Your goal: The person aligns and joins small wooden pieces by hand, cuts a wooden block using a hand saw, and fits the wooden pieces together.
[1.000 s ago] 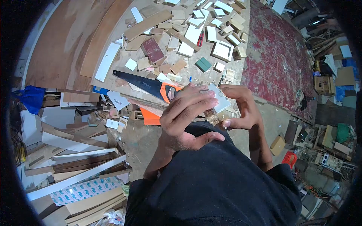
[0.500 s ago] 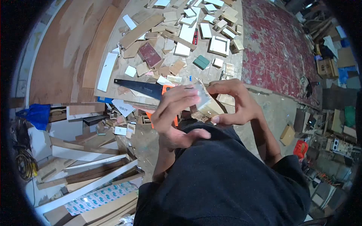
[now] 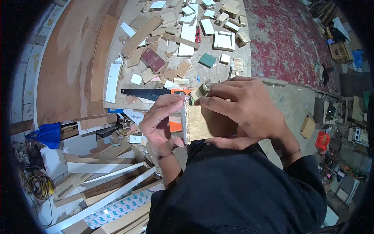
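Observation:
Close to my body, my right hand (image 3: 251,115) grips a small wooden block (image 3: 206,123) with a light grained face, fingers over the top and thumb underneath. Against the block's left end stands a thin pale board (image 3: 184,121) with a rough, chipped edge. My left hand (image 3: 159,126) pinches this board, fingertips at its upper edge and thumb at its lower edge. Behind my left hand lies a handsaw (image 3: 146,93) with a dark blade and an orange handle, partly hidden by the hand and the board.
The worktable ahead carries many wood offcuts, a dark red block (image 3: 153,60), a green block (image 3: 207,60) and a red-handled tool (image 3: 198,35). Large brown panels (image 3: 64,58) lie at the left. Stacked boards (image 3: 105,183) fill the lower left; a red tiled surface (image 3: 280,43) is at the right.
The block and board have turned, so the grained face now shows towards me. My left hand has closed onto the board's edges, and my right hand has wrapped further over the block.

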Demonstrator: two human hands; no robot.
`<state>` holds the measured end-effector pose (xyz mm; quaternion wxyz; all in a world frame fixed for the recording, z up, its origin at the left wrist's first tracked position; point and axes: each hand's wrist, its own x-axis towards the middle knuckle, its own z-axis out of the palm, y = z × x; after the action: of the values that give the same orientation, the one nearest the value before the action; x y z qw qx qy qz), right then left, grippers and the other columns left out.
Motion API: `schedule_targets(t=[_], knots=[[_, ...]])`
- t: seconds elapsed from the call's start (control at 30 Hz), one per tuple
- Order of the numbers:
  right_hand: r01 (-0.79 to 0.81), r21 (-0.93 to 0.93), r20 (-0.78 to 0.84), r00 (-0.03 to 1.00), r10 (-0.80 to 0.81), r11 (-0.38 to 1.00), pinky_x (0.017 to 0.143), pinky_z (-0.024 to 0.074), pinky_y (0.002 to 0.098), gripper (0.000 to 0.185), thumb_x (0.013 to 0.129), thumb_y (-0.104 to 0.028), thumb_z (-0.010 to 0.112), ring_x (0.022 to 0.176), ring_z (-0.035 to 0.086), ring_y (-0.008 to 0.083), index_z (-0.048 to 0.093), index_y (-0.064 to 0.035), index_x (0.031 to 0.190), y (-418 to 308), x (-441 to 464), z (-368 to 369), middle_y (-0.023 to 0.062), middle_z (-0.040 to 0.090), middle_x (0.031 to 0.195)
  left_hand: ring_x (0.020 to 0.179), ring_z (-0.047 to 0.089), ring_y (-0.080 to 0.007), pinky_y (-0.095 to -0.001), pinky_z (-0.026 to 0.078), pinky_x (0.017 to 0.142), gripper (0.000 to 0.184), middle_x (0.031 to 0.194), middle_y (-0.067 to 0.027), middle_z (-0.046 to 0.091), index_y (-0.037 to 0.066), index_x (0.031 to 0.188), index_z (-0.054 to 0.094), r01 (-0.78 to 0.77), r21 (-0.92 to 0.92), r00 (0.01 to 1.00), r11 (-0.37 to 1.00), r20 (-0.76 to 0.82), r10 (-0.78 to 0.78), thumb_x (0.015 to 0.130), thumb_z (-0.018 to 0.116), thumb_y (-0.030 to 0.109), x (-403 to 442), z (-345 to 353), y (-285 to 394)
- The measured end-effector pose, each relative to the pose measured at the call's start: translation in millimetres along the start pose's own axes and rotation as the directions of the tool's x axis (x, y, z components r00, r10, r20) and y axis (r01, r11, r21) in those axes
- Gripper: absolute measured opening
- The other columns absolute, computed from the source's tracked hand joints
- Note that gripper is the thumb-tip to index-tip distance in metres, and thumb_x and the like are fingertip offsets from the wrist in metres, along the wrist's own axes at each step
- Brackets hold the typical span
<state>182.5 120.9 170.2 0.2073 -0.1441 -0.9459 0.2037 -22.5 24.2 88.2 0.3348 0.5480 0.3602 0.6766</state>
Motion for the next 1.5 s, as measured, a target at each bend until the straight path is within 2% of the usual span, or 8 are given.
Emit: schedule_targets(t=[0.2, 0.47, 0.57, 0.93, 1.03, 1.1, 1.43, 1.5], knots=[[-0.039, -0.02, 0.069, 0.997, 0.04, 0.999, 0.063, 0.0497, 0.0418, 0.057, 0.058, -0.038, 0.073, 0.073, 0.062, 0.0343, 0.057, -0.0009, 0.099, 1, 3, -3, 0.0148, 0.062, 0.087, 0.104, 0.057, -0.0321, -0.042, 0.047, 0.089, 0.063, 0.11, -0.0214, 0.059, 0.001, 0.111, 0.06, -0.05, 0.103, 0.996, 0.993, 0.082, 0.041, 0.074, 0.072, 0.05, -1, -8, -13], [-0.065, -0.066, 0.108, 0.992, 0.072, 0.996, 0.057, 0.0497, 0.0413, 0.045, 0.058, -0.034, 0.075, 0.064, 0.062, 0.0333, 0.06, 0.0007, 0.082, 1, 7, -4, 0.0144, 0.061, 0.076, 0.102, 0.058, -0.0322, -0.0438, 0.047, 0.09, 0.07, 0.112, -0.0207, 0.058, 0.002, 0.116, 0.058, -0.043, 0.036, 0.995, 0.998, 0.091, 0.04, 0.069, 0.074, 0.052, -5, -12, -27], [-0.15, -0.099, 0.315, 0.933, 0.174, 0.984, 0.071, 0.0512, 0.0408, 0.062, 0.056, -0.04, 0.07, 0.08, 0.064, 0.0321, 0.058, -0.002, 0.105, -4, 11, -10, 0.0146, 0.061, 0.095, 0.101, 0.059, -0.0304, -0.0412, 0.048, 0.088, 0.074, 0.112, -0.0204, 0.058, -0.001, 0.115, 0.058, -0.011, -0.03, 0.999, 0.999, 0.041, 0.012, 0.065, 0.079, 0.049, -8, -9, -24], [-0.138, -0.093, 0.271, 0.949, 0.159, 0.986, 0.068, 0.052, 0.0392, 0.062, 0.056, -0.039, 0.071, 0.075, 0.064, 0.0326, 0.06, -0.0008, 0.103, -2, 12, -6, 0.0159, 0.062, 0.092, 0.097, 0.062, -0.0279, -0.0359, 0.051, 0.083, 0.075, 0.109, -0.0217, 0.059, -0.004, 0.117, 0.056, -0.029, -0.046, 1.0, 0.999, 0.008, 0.029, 0.065, 0.081, 0.045, -10, -8, -28], [-0.138, -0.098, 0.274, 0.948, 0.16, 0.986, 0.066, 0.0518, 0.0388, 0.061, 0.055, -0.04, 0.071, 0.073, 0.064, 0.0329, 0.061, 0.0003, 0.1, 0, 12, -7, 0.0164, 0.062, 0.09, 0.102, 0.058, -0.0303, -0.0421, 0.048, 0.089, 0.085, 0.116, -0.0214, 0.056, 0.004, 0.121, 0.056, 0.049, 0.015, 0.997, 0.999, 0.055, -0.05, 0.062, 0.074, 0.062, -9, -9, -25], [-0.143, -0.102, 0.293, 0.941, 0.167, 0.985, 0.064, 0.0516, 0.0385, 0.061, 0.055, -0.04, 0.071, 0.072, 0.064, 0.0328, 0.061, 0.001, 0.099, 1, 13, -7, 0.0166, 0.063, 0.088, 0.098, 0.061, -0.0279, -0.0367, 0.05, 0.085, 0.074, 0.11, -0.0226, 0.059, -0.003, 0.118, 0.056, 0.029, -0.017, 0.999, 0.999, 0.015, -0.029, 0.068, 0.079, 0.046, -5, -2, -20], [-0.104, -0.078, 0.201, 0.972, 0.117, 0.992, 0.055, 0.0498, 0.0376, 0.062, 0.057, -0.041, 0.066, 0.063, 0.063, 0.0315, 0.063, 0.0045, 0.099, 7, 11, -3, 0.018, 0.063, 0.083, 0.102, 0.06, -0.0279, -0.0379, 0.051, 0.086, 0.054, 0.115, -0.0237, 0.058, -0.004, 0.116, 0.057, 0.05, -0.185, 0.998, 0.981, -0.032, -0.057, 0.078, 0.074, 0.031, 1, 1, -20], [-0.108, -0.082, 0.211, 0.97, 0.123, 0.991, 0.056, 0.0499, 0.0374, 0.063, 0.056, -0.041, 0.067, 0.064, 0.064, 0.0317, 0.063, 0.0046, 0.099, 6, 11, -4, 0.0181, 0.064, 0.083, 0.097, 0.063, -0.0261, -0.0361, 0.053, 0.082, 0.03, 0.111, -0.0241, 0.06, -0.004, 0.109, 0.061, 0.343, -0.227, 0.926, 0.912, -0.08, -0.368, 0.084, 0.065, 0.012, 3, -2, -11]])
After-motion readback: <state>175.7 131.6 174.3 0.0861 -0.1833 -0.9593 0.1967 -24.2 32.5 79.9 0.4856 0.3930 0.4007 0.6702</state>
